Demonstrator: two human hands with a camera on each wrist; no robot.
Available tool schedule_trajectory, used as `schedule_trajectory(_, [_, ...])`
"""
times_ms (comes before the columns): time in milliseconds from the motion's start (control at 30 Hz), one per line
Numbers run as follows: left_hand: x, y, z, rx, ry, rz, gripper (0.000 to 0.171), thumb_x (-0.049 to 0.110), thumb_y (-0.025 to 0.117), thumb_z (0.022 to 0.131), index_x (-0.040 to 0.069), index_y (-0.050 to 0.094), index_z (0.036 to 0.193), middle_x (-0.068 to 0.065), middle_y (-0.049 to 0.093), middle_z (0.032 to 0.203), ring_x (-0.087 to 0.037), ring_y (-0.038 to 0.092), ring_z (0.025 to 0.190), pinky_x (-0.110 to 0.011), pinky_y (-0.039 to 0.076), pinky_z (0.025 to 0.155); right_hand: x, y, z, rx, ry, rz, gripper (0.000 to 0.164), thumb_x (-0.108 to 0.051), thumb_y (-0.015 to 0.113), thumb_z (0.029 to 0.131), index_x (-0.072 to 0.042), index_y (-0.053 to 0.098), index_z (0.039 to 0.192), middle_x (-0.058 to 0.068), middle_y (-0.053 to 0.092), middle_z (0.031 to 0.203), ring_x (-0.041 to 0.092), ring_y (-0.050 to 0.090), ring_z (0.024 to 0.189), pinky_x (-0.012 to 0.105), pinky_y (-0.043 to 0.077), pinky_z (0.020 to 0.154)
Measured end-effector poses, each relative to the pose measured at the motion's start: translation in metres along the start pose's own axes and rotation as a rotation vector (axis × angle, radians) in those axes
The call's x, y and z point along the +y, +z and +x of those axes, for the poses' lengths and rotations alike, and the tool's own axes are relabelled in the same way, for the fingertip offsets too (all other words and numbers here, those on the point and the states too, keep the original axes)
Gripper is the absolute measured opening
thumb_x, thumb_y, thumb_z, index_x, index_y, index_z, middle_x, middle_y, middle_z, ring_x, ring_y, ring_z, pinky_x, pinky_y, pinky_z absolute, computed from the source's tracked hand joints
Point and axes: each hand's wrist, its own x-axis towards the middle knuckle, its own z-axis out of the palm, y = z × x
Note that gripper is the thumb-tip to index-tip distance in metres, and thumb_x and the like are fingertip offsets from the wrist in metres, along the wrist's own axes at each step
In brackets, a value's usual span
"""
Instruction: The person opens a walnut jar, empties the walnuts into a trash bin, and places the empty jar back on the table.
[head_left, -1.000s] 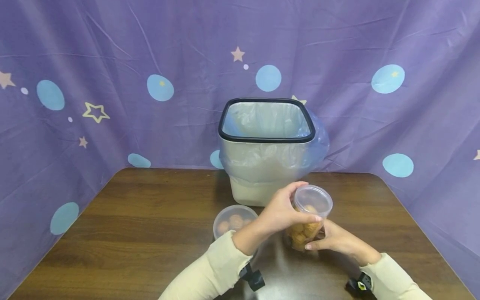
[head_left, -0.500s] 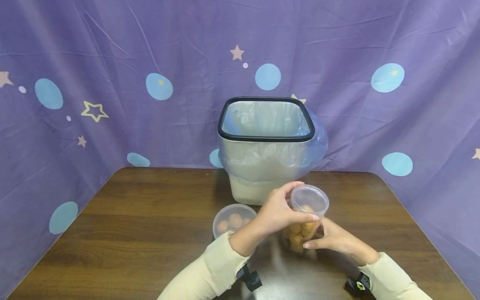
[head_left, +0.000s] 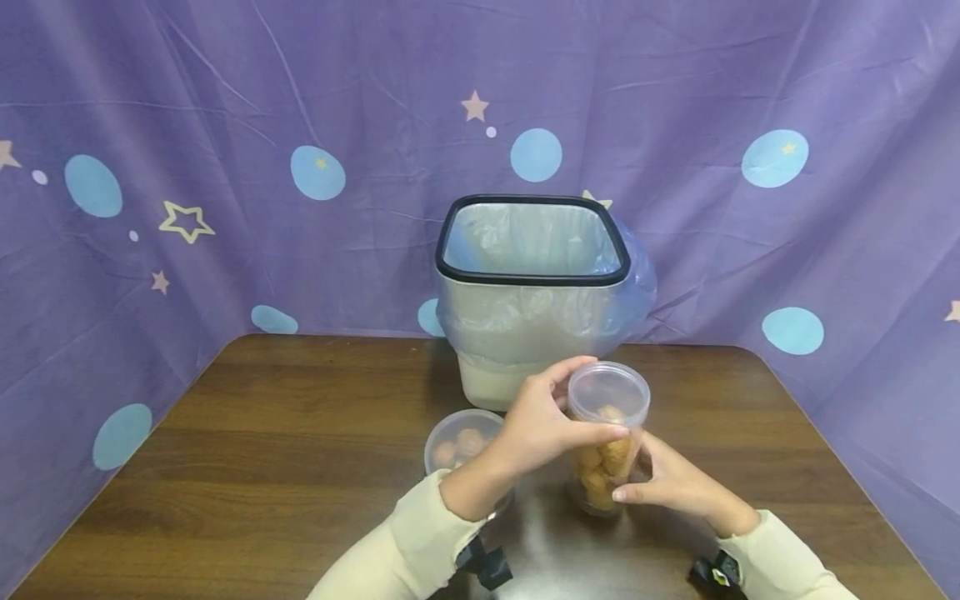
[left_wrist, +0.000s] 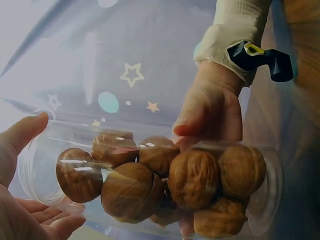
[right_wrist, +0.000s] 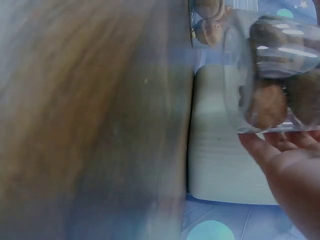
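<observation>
A clear lidded plastic jar [head_left: 600,450] of walnuts [left_wrist: 132,192] is held between both hands in front of the bin. My left hand [head_left: 536,421] grips it near the top, thumb and fingers around the rim by the lid [head_left: 609,392]. Lower down, my right hand [head_left: 675,479] holds the jar's side, its thumb toward me. In the right wrist view the jar's base [right_wrist: 235,75] hangs slightly above the table. A second clear container [head_left: 457,442] with round brown nuts stands left of the jar, partly hidden by my left forearm.
A cream bin [head_left: 487,383] with a black rim [head_left: 532,280] and a translucent bluish liner bag [head_left: 637,275] stands at the back of the brown wooden table [head_left: 262,442]. Behind it hangs a purple curtain [head_left: 375,100].
Both hands have shifted the jar slightly left. The left hand keeps its grip near the lid and the right hand on the lower side. Bin and second container have not moved.
</observation>
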Motion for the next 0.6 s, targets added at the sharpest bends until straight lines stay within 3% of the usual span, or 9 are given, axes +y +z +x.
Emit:
schedule_trajectory(200, [0.008,-0.009,-0.006,0.020,-0.048,-0.141,0.064,-0.001,0.081,0.067,0.008,0.057,0.125,-0.004,0.066,0.113,-0.011,0.064,0.094,-0.025,0.052,0.082,-0.008,0.006,0.004,-0.028,-0.078,0.037,0.078,0.000,0.070,0.078,-0.020,0.029,0.142,-0.007,0.054,0.126,0.009,0.056,0.110,0.029,0.050,0.089])
schedule_trajectory(367, [0.014,-0.017,-0.011,0.016,-0.035,-0.173,0.063,-0.002,0.079,0.068,0.006,0.057,0.126,-0.008,0.065,0.115,-0.014,0.064,0.096,-0.028,0.052,0.083,-0.013,0.011,0.005,-0.019,-0.106,0.005,0.072,-0.013,0.072,0.081,-0.016,0.031,0.141,-0.004,0.056,0.123,0.011,0.057,0.109,0.029,0.048,0.091])
schedule_trajectory(600, [0.018,-0.029,-0.014,-0.020,0.003,-0.222,0.063,-0.004,0.076,0.070,0.003,0.054,0.128,-0.012,0.062,0.117,-0.014,0.063,0.097,-0.029,0.052,0.085,-0.019,0.015,0.009,0.028,-0.082,0.011,0.080,-0.022,0.074,0.080,-0.006,0.028,0.144,0.000,0.052,0.131,0.013,0.053,0.116,0.025,0.040,0.099])
